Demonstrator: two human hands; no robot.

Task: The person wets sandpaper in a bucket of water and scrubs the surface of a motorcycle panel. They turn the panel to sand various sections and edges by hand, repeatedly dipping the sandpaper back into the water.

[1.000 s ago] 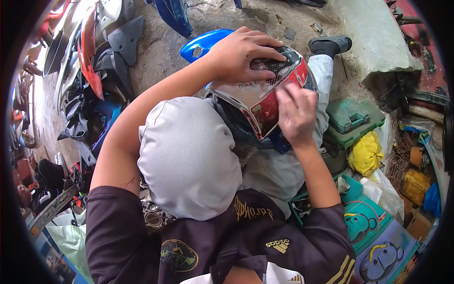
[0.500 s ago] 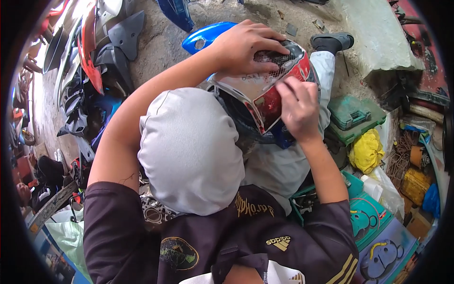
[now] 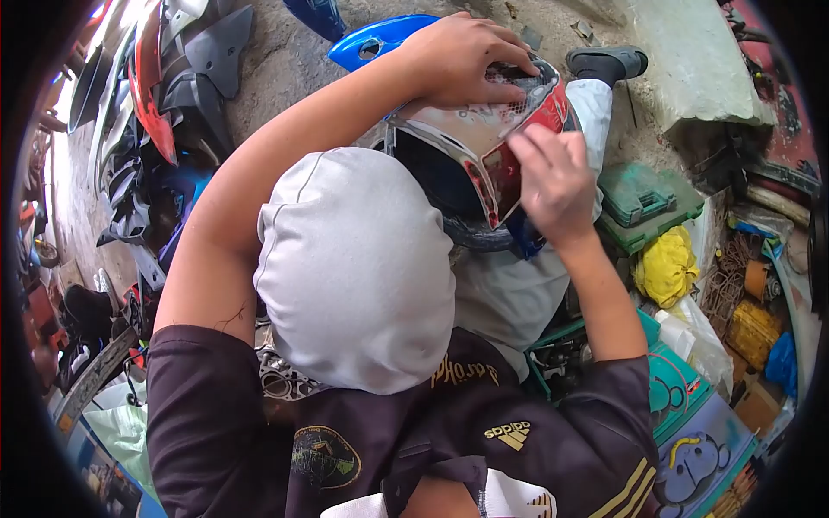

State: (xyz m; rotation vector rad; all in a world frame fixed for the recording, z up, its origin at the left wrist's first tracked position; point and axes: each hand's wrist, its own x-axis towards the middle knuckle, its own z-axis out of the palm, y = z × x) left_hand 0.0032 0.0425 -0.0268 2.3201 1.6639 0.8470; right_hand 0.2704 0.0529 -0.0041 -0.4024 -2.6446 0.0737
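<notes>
A worn motorcycle fairing (image 3: pixel 462 129) in red, silver and black lies across my lap. Its surface is scuffed, and a dark hollow opens toward me. My left hand (image 3: pixel 471 65) reaches over its far side, fingers and thumb spread around the mesh-patterned part and gripping it. On the red portion, my right hand (image 3: pixel 555 183) presses with fingers curled together. Its fingertips are slightly blurred, and whatever they pinch cannot be made out. Between my arms bulges a rounded light grey cloth shape (image 3: pixel 354 268).
A blue fairing piece (image 3: pixel 380 41) lies on the floor beyond my left forearm. Black and red panels (image 3: pixel 155 95) pile up at left. To the right are a green tool case (image 3: pixel 639 198), a yellow bundle (image 3: pixel 667 268) and a teal open toolbox (image 3: pixel 661 363). A concrete block (image 3: pixel 699 65) stands far right.
My right hand has shifted slightly along the red part, toward the right. The fairing sits a little higher in view, and the left hand keeps its hold.
</notes>
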